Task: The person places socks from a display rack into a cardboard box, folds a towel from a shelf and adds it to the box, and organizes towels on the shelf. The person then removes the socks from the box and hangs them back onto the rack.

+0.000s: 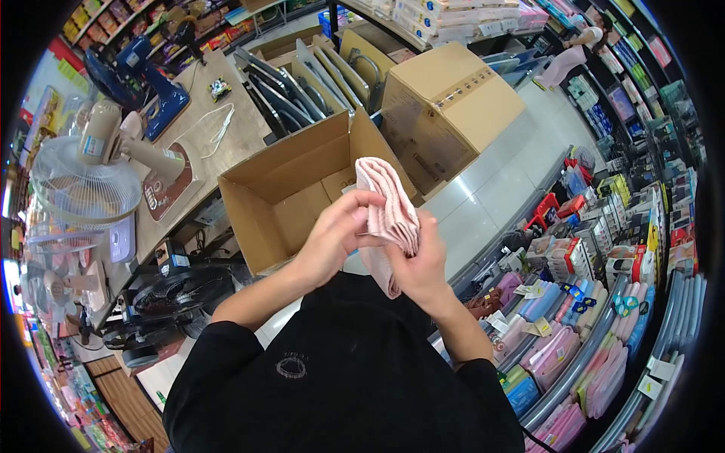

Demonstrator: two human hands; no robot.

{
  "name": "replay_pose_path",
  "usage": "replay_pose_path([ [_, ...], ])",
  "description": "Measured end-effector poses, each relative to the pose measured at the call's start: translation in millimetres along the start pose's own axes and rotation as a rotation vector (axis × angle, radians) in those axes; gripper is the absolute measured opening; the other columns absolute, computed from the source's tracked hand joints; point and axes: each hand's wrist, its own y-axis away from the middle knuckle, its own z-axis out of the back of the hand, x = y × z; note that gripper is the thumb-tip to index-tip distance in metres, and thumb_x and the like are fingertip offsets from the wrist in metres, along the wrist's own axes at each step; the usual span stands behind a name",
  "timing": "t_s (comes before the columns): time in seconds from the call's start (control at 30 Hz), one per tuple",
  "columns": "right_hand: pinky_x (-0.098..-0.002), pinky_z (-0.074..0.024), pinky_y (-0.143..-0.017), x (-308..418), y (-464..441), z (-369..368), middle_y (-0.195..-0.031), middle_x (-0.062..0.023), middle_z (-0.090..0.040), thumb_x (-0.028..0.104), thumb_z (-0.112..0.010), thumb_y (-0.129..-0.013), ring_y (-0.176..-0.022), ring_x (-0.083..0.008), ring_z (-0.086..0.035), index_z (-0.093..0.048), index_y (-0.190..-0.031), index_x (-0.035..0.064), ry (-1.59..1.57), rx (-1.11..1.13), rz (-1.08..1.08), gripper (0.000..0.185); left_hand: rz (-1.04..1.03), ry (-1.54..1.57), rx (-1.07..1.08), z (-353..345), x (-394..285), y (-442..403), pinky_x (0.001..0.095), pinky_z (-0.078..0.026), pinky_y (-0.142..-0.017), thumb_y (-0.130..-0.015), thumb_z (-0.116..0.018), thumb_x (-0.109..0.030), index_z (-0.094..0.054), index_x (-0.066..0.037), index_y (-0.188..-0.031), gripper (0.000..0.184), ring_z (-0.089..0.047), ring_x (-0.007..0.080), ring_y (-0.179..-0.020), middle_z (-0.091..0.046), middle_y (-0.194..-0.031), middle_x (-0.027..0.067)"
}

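A pink cloth point(389, 204), folded in several layers, is held up in front of my chest. My left hand point(340, 234) grips its left side, with the fingers curled at the cloth's edge. On the other side my right hand point(423, 264) pinches the lower right part, thumb on the near face. A loose flap of the cloth hangs down between both hands. Just beyond the hands stands an open cardboard box point(279, 166); its visible inside shows bare cardboard.
A closed large carton point(453, 98) stands beyond the box. Flat panels point(302, 83) lean behind it. Fans point(91, 174) stand on a wooden table point(219, 143) at left. Shelves of packaged goods point(559, 347) line the right. A person point(566, 60) is in the far aisle.
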Motion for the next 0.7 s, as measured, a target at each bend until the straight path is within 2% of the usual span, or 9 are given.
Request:
replay_pose_path([
  [0.1,-0.0345,-0.0516,-0.068,-6,4,5,-0.103,-0.017,-0.063,0.005,-0.069,-0.084,-0.077,-0.023,-0.067,-0.051,-0.116,-0.0015,-0.109,0.084,-0.131,0.037,-0.247,-0.233,-0.077,39,-4,2,0.0374,-0.045,-0.096,-0.097,-0.055,-0.031,-0.048,-0.001,-0.127,0.043,-0.059,0.0213,-0.109,-0.058,-0.12,0.0119],
  [0.17,-0.0309,-0.0506,-0.078,-11,5,6,-0.116,-0.0146,-0.062,0.005,-0.064,-0.09,-0.092,-0.0155,-0.064,-0.05,-0.122,-0.0023,-0.326,0.11,-0.191,0.035,-0.397,-0.54,-0.337,57,-2,0,0.0375,-0.041,-0.101,-0.095,-0.059,-0.041,-0.043,-0.001,-0.136,0.059,-0.055,0.0212,-0.118,-0.053,-0.132,0.011],
  [0.27,-0.0311,-0.0359,-0.106,-3,-9,7,-0.129,-0.0105,-0.055,0.013,-0.051,-0.101,-0.118,-0.0156,-0.05,-0.041,-0.138,-0.003,-0.725,-0.021,-0.265,0.041,0.07,0.199,0.02,95,12,8,0.0422,-0.035,-0.112,-0.083,-0.073,-0.052,-0.029,-0.005,-0.15,0.094,-0.042,0.0251,-0.137,-0.041,-0.15,0.0135],
  [0.37,-0.0323,-0.0358,-0.107,-50,-1,-13,-0.13,-0.0104,-0.054,0.017,-0.048,-0.103,-0.121,-0.0164,-0.048,-0.036,-0.141,-0.0021,-0.68,0.056,-0.457,0.043,0.274,0.245,0.054,119,51,28,0.0445,-0.037,-0.113,-0.073,-0.082,-0.051,-0.028,-0.004,-0.15,0.105,-0.045,0.0272,-0.135,-0.043,-0.148,0.0132],
  [0.43,-0.0328,-0.0348,-0.107,-64,11,-28,-0.132,-0.01,-0.052,0.02,-0.044,-0.105,-0.124,-0.0173,-0.046,-0.036,-0.141,-0.0011,-0.7,0.093,-0.559,0.042,0.342,0.367,0.046,116,63,37,0.0431,-0.042,-0.109,-0.084,-0.078,-0.025,-0.034,-0.003,-0.146,0.079,-0.049,0.0263,-0.131,-0.048,-0.143,0.0133],
  [0.5,-0.033,-0.0357,-0.107,-70,20,-36,-0.133,-0.011,-0.051,0.016,-0.049,-0.102,-0.125,-0.0176,-0.045,-0.039,-0.14,-0.0003,-0.683,0.078,-0.74,0.042,0.372,0.22,-0.116,105,61,34,0.0443,-0.045,-0.107,-0.087,-0.075,-0.017,-0.038,-0.005,-0.145,0.07,-0.053,0.0267,-0.127,-0.051,-0.141,0.0138],
  [0.53,-0.0334,-0.0369,-0.105,-79,30,-42,-0.131,-0.0131,-0.052,0.01,-0.054,-0.099,-0.123,-0.0185,-0.047,-0.042,-0.137,-0.0012,-0.497,0.151,-0.575,0.042,0.362,0.228,-0.134,108,59,34,0.0443,-0.045,-0.107,-0.087,-0.075,-0.017,-0.038,-0.005,-0.145,0.07,-0.053,0.0267,-0.127,-0.051,-0.141,0.0138],
  [0.6,-0.0336,-0.0375,-0.105,-83,40,-47,-0.129,-0.0137,-0.053,0.008,-0.055,-0.097,-0.122,-0.0192,-0.049,-0.042,-0.136,-0.0018,-0.442,0.191,-0.587,0.042,0.433,0.227,-0.182,115,59,37,0.0409,-0.047,-0.104,-0.09,-0.07,-0.007,-0.042,-0.005,-0.142,0.059,-0.055,0.0237,-0.124,-0.054,-0.137,0.0122],
  [0.7,-0.0338,-0.0363,-0.105,-80,38,-59,-0.123,-0.0143,-0.057,0.008,-0.054,-0.098,-0.118,-0.0203,-0.051,-0.044,-0.131,-0.0035,-0.386,0.176,-0.583,0.037,0.448,0.216,-0.171,128,55,34,0.0389,-0.047,-0.103,-0.089,-0.071,-0.009,-0.046,-0.003,-0.139,0.056,-0.057,0.0216,-0.121,-0.057,-0.134,0.0118],
])
